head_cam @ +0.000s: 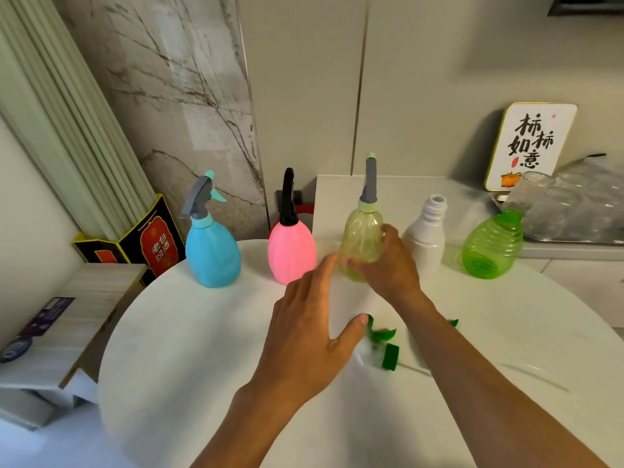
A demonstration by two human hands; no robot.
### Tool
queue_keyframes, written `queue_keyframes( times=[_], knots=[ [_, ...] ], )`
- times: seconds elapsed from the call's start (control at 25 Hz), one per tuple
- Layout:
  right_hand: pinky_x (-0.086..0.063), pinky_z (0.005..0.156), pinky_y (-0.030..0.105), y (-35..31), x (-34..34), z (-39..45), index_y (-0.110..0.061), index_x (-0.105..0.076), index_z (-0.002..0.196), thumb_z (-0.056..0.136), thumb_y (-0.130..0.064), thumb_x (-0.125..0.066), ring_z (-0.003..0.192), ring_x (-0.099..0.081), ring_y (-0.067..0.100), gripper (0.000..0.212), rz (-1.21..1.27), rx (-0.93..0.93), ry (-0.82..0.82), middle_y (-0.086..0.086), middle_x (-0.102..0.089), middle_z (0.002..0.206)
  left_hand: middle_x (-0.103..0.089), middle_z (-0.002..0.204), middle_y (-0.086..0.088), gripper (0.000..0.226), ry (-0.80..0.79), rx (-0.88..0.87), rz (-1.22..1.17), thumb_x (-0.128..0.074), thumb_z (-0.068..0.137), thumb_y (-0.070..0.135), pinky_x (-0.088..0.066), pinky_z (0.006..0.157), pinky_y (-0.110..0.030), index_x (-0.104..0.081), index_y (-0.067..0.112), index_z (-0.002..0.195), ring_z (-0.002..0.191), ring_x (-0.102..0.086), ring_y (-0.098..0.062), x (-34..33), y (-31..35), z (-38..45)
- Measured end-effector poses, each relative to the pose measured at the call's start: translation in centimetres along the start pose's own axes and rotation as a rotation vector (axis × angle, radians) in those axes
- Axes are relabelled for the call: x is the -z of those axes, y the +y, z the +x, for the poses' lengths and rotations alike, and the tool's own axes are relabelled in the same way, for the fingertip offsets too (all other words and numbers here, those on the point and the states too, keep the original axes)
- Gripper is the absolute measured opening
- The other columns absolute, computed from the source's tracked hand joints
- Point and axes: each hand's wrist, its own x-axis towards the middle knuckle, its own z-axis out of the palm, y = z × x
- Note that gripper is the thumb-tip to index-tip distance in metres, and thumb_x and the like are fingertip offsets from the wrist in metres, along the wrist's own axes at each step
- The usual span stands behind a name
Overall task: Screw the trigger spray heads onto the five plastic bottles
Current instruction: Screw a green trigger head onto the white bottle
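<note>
Translucent plastic bottle (pixel 361 241); glossy marble wall (pixel 189 96).

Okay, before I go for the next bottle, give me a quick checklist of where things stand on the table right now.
1. Yellow-green bottle has its spray head on and stands upright: ok.
2. Right hand has let go of it: not ok, the fingers curl round it.
3. Left hand free for the next part: ok, open and holding nothing.
4. White bottle neck open and ready: ok, no head on it.
5. Green bottle fitted with a head: not ok.
6. Green spray head in reach: ok, lying beside the left hand; whether a second head lies behind the right arm, cannot tell.
</note>
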Motion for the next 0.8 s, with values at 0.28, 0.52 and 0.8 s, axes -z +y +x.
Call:
queue_keyframes(
  times=[0.28, 0.52, 0.8],
  knots=[
    [-0.050, 0.065, 0.031, 3.2, 7.4, -0.5, -0.014, -0.060, 0.098, 0.074, -0.042, -0.069, 0.080, -0.066, 0.027, 0.039, -0.493, -0.213, -0.073, 0.002, -0.068, 0.086, -0.038, 0.149, 0.013, 0.074, -0.098, 0.007, 0.055, -0.058, 0.088, 0.054, -0.034, 0.101, -0.023, -0.015, 0.042, 0.147, 0.132, -0.037, -0.006, -0.1, 0.1, 0.2],
    [-0.046, 0.089, 0.041, 3.0, 7.9, 1.7, -0.013, -0.042, 0.137, 0.073, -0.032, -0.082, 0.119, -0.054, 0.037, 0.078, 0.047, -0.172, 0.228, 0.015, -0.054, 0.135, -0.039, 0.147, 0.015, 0.068, -0.078, -0.008, 0.175, -0.056, 0.090, 0.051, -0.035, 0.099, -0.022, -0.023, 0.038, 0.147, 0.130, -0.036, -0.006, -0.4, 0.2, 0.0],
    [-0.047, 0.091, 0.044, 3.7, 6.5, 3.4, -0.013, -0.056, 0.126, 0.085, -0.022, -0.072, 0.112, -0.058, 0.035, 0.045, 0.235, -0.004, 0.284, 0.012, -0.065, 0.123, -0.036, 0.147, 0.017, 0.067, -0.108, -0.035, 0.226, -0.053, 0.089, 0.053, -0.037, 0.101, -0.026, -0.020, 0.041, 0.146, 0.130, -0.034, -0.006, 0.0, -0.1, -0.9]
  ],
)
